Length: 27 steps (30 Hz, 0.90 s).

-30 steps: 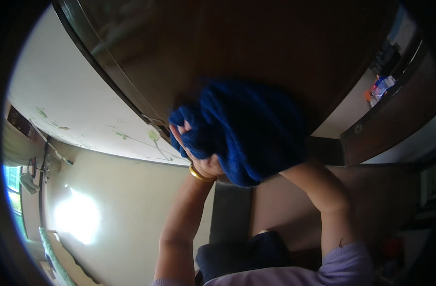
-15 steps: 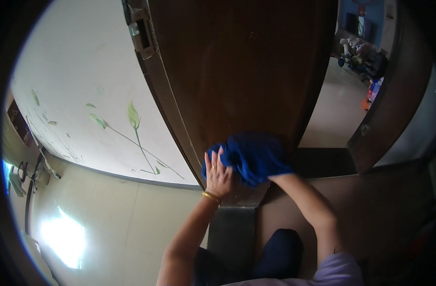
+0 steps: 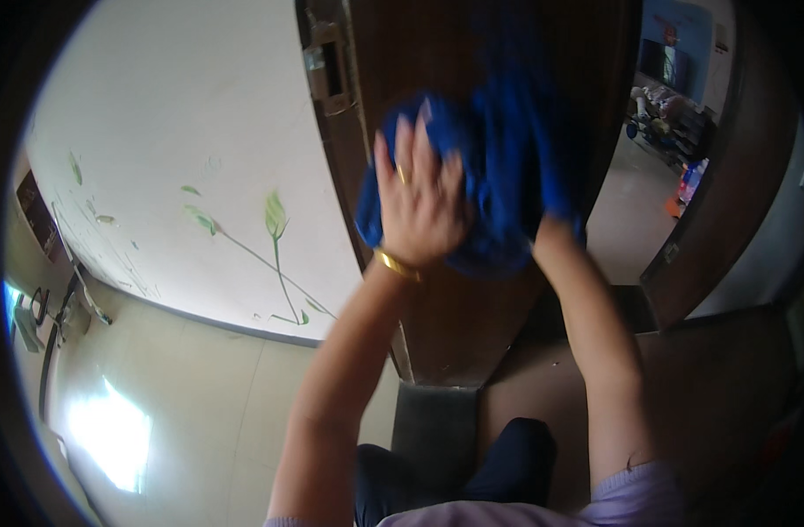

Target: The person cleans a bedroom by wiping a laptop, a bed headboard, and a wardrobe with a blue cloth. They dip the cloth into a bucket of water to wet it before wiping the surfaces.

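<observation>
A bunched blue cloth (image 3: 499, 189) lies against the dark brown wooden door (image 3: 455, 325), its upper part smeared by motion. My left hand (image 3: 422, 193) presses flat on the cloth's left part, fingers stretched and spread; it wears a ring and a gold-coloured bangle (image 3: 395, 265). My right hand (image 3: 556, 235) reaches into the cloth at its lower right. Only its wrist end shows, and folds of cloth hide the fingers.
On the door's left edge is a metal lock plate (image 3: 332, 75). A white wall (image 3: 173, 149) with painted green leaves stands at left. Beneath the door runs a dark threshold strip (image 3: 433, 430). Through the doorway at right, a cluttered pile (image 3: 674, 123) sits in another room.
Both hands and the blue cloth have moved up the door, from near its bottom to farther up. The cloth is more spread out, and the view has shifted slightly.
</observation>
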{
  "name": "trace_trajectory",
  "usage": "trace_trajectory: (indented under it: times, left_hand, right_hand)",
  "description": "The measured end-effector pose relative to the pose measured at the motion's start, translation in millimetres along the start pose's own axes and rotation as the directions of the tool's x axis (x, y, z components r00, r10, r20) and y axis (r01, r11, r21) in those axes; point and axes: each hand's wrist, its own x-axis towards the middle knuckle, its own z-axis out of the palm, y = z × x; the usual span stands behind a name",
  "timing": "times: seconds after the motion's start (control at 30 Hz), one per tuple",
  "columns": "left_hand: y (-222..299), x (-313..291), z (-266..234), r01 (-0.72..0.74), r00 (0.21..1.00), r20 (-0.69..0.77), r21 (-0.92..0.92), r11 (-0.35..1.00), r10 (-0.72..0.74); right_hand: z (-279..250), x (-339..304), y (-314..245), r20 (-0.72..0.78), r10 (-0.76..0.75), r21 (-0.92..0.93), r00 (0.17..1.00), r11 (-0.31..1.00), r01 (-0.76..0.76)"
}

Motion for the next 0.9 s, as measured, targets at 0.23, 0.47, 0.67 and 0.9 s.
trace_trajectory:
  times: [0.23, 0.47, 0.67, 0.9]
  left_hand:
    - [39.3, -197.0, -29.2, 0.058, 0.797, 0.601, 0.028, 0.998, -0.063]
    - [-14.9, -95.7, -21.3, 0.372, 0.905, 0.217, 0.011, 0.928, -0.365]
    - [-72.5, -139.8, 8.6, 0.536, 0.840, 0.282, -0.296, 0.791, -0.464]
    - [21.8, -275.4, -36.8, 0.899, 0.284, 0.751, 0.008, 0.438, -0.596]
  right_hand:
    - [53.5, -168.2, 5.2, 0.887, 0.160, -0.083, 0.434, 0.978, -0.191]
    - [73.1, -29.6, -12.0, 0.488, 0.109, 0.173, 0.866, 0.960, -0.218]
    - [78.0, -24.0, -34.5, 0.497, 0.182, 0.275, 0.849, 0.894, -0.353]
    - [105.7, -211.6, -21.4, 0.876, -0.099, 0.220, 0.472, 0.953, -0.208]
